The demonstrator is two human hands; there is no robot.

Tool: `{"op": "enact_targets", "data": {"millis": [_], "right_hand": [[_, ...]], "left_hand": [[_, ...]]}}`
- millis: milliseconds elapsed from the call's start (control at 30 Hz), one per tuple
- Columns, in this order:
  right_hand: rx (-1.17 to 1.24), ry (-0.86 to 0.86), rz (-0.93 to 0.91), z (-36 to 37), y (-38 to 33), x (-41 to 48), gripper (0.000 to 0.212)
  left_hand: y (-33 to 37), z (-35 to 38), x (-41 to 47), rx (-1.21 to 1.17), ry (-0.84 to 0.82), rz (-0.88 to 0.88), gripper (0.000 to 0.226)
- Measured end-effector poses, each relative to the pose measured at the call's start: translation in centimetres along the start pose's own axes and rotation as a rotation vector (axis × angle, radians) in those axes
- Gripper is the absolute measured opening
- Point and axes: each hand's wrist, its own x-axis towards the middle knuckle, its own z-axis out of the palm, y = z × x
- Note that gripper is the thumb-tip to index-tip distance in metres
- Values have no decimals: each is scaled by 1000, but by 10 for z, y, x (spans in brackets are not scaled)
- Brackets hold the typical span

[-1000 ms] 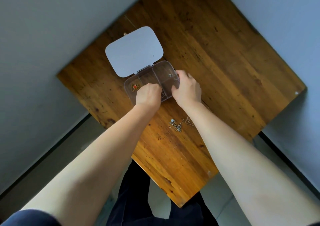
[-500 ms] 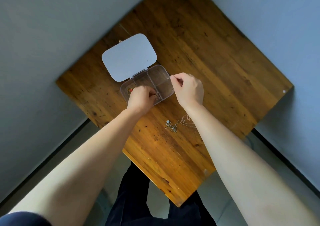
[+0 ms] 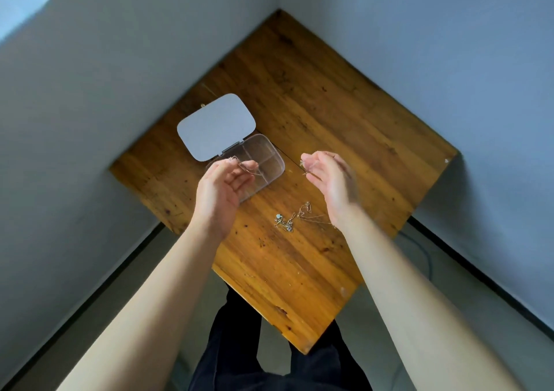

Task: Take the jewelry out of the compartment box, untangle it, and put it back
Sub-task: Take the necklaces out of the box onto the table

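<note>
A clear compartment box (image 3: 266, 158) lies on the wooden table (image 3: 344, 114) with its white lid (image 3: 216, 126) flipped back. My left hand (image 3: 223, 186) is raised over the box's near corner, palm up, pinching a thin gold chain (image 3: 244, 165) at the fingertips. To the right of the box my right hand (image 3: 328, 177) is lifted too, fingertips pinching a small piece of chain (image 3: 302, 165); whether both hands hold one chain I cannot tell. A tangle of silver and gold jewelry (image 3: 292, 218) rests on the table between my wrists.
The table fills a corner between two grey walls. Its near corner (image 3: 304, 348) points at my dark trousers. A small metal bit (image 3: 203, 105) lies by the lid's far edge. A cable (image 3: 425, 255) runs on the floor at the right.
Both hands have come up out of the box and moved apart, the left drawing out a thin chain. The camera has tilted, so the table sits lower in view.
</note>
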Motion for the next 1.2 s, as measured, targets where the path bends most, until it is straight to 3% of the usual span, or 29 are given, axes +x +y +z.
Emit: {"op": "enact_targets", "data": {"millis": [300,467,600,933,1100,1200], "right_hand": [[-65,30,253,-15,77,-10,20],[-443,32,322,-23,113,-8,31],[-547,-24,331,-24,103,-14,36],[-645,-119,106,21,60,14,31],[-912,-303,-121,80,63,42,31],[-1114,-412,-291,118,69,56,32]], "left_hand": [[-85,-17,-17,-117,211,-380,16],[-116,-29,-13,118,309,-468,16],[-109,-37,-12,207,311,-529,60],[-46,-88,26,511,431,-276,70],[-35,-117,51,1195,307,22,42],[-41,-134,67,1516,98,-20,65]]}}
